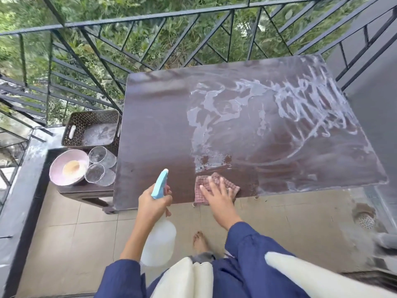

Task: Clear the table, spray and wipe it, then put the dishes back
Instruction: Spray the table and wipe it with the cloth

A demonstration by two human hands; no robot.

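The dark brown table (163,117) has wet soapy streaks across its middle and right side. My right hand (217,195) presses flat on a pink checked cloth (203,181) at the table's near edge. My left hand (153,203) grips the neck of a white spray bottle (158,237) with a light blue nozzle, held just off the table's near edge. On a low side table to the left stand a pink bowl (58,168) with something pale inside and two clear glasses (97,154) (94,173).
A dark perforated basket (73,119) sits behind the dishes on the side table. A black metal railing (150,18) runs along the far and left sides, with greenery beyond. A floor drain (366,219) lies at right. My bare foot (199,241) stands on beige tiles.
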